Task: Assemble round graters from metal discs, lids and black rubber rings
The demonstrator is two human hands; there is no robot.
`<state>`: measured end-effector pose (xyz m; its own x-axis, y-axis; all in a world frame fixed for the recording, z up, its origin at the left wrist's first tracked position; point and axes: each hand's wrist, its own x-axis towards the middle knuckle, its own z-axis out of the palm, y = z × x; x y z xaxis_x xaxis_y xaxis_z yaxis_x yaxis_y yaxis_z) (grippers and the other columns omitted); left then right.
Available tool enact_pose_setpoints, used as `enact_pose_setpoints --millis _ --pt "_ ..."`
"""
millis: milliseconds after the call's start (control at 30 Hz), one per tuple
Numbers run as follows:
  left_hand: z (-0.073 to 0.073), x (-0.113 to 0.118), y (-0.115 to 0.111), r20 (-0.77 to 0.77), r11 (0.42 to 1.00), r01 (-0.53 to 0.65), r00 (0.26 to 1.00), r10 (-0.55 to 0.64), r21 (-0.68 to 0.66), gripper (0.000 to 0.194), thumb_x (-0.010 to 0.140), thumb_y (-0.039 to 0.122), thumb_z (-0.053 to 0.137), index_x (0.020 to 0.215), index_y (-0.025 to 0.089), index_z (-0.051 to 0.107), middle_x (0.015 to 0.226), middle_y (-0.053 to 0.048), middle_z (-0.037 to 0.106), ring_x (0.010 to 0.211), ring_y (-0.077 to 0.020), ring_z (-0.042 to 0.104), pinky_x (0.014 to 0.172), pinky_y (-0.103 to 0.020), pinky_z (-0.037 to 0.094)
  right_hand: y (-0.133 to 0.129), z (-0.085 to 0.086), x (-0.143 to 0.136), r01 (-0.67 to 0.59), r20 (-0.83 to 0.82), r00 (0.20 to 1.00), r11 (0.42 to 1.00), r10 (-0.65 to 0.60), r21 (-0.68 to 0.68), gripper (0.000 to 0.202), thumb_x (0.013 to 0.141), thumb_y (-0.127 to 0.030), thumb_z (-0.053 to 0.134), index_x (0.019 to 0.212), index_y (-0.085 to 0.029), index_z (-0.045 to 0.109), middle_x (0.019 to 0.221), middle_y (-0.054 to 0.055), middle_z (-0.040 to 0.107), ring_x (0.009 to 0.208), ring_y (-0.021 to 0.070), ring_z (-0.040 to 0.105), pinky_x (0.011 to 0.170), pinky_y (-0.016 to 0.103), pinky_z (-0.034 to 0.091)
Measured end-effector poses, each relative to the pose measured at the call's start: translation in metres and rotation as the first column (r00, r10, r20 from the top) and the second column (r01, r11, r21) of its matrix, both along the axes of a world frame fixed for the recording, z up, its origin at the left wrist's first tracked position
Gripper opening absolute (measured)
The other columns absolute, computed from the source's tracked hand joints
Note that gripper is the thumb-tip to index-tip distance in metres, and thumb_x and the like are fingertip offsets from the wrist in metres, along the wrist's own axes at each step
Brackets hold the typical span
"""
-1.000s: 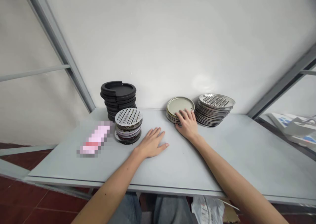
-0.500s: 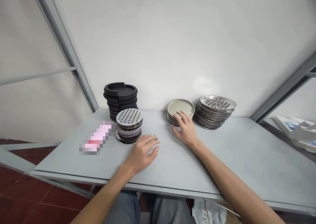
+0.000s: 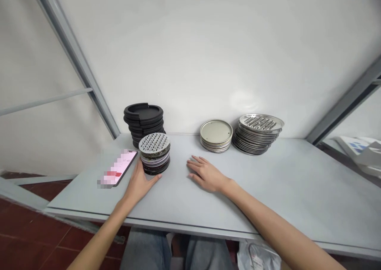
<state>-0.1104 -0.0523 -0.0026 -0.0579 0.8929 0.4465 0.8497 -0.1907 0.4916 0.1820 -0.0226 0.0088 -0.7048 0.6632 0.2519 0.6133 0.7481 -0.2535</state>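
My left hand [image 3: 139, 182] is at the near left side of a stack of round perforated discs [image 3: 154, 144]. Its thumb stretches out in front of the stack and its fingers reach along the left side, partly hidden; whether they touch it I cannot tell. The top disc is light grey with rows of holes, and the lower ones are darker, with a few pale edges between. Fingers out and pointing left, my right hand [image 3: 207, 175] lies low over the tabletop with nothing in it. Behind it stands a stack of beige round plates [image 3: 216, 131].
Black ring-edged round holders [image 3: 143, 117] are stacked at the back left. A phone [image 3: 120, 167] with a partly blurred pink screen lies left of my left hand. Shiny metal grater-like discs [image 3: 258, 129] lean in a stack at the back right. Grey frame posts flank the table [image 3: 268, 190].
My left hand has moved left to the perforated disc stack. My right hand has come back from the beige plates and down toward the tabletop.
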Motion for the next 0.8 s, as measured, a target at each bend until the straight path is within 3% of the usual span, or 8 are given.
enact_pose_setpoints --millis 167,267,400,667,800 --pt "-0.001 0.016 0.005 -0.030 1.000 0.006 1.000 -0.006 -0.021 0.077 0.077 0.041 0.066 0.140 0.014 0.030 0.137 -0.017 0.049 0.126 -0.0331 0.048 0.102 -0.045 0.042 0.006 0.004 0.027 0.305 0.065 0.949 0.950 -0.309 0.064 0.032 0.095 -0.029 0.036 0.101 -0.013 0.063 0.103 0.014 0.067 0.116 0.0273 0.053 0.098 0.038 0.038" --pt "0.001 0.026 0.009 -0.066 0.999 0.026 0.997 -0.029 -0.038 0.074 0.079 0.037 0.066 0.139 0.014 0.031 0.134 -0.018 0.051 0.123 -0.0333 0.051 0.098 -0.044 0.045 0.005 0.003 0.047 0.405 0.086 0.908 0.912 -0.409 0.063 0.030 0.094 -0.032 0.038 0.100 -0.015 0.062 0.099 0.012 0.068 0.102 0.0241 0.059 0.087 0.033 0.041" --pt "0.006 0.039 0.017 -0.112 0.997 0.033 0.993 -0.040 -0.067 0.068 0.080 0.035 0.065 0.136 0.012 0.035 0.128 -0.019 0.055 0.117 -0.0344 0.056 0.094 -0.043 0.047 0.002 0.002 0.075 0.500 0.082 0.860 0.864 -0.503 0.051 0.031 0.093 -0.035 0.039 0.102 -0.017 0.063 0.100 0.010 0.069 0.100 0.0227 0.059 0.081 0.029 0.041" --pt "0.007 0.064 0.045 -0.144 0.993 0.019 0.989 -0.036 -0.121 0.067 0.081 0.037 0.065 0.134 0.009 0.035 0.126 -0.022 0.056 0.112 -0.0351 0.058 0.086 -0.040 0.050 0.010 0.008 0.101 0.788 0.142 0.606 0.615 -0.783 0.031 0.035 0.092 -0.038 0.037 0.090 -0.018 0.065 0.094 0.011 0.070 0.087 0.0249 0.064 0.069 0.032 0.040" --pt "0.007 0.081 0.066 -0.172 0.987 -0.033 0.985 0.005 -0.157 0.077 0.081 0.040 0.064 0.138 0.003 0.027 0.125 -0.026 0.055 0.110 -0.0367 0.059 0.084 -0.040 0.050 0.015 0.002 0.104 0.833 0.116 0.546 0.552 -0.830 0.027 0.038 0.090 -0.041 0.041 0.111 -0.013 0.058 0.105 0.015 0.067 0.099 0.0284 0.061 0.076 0.034 0.042"
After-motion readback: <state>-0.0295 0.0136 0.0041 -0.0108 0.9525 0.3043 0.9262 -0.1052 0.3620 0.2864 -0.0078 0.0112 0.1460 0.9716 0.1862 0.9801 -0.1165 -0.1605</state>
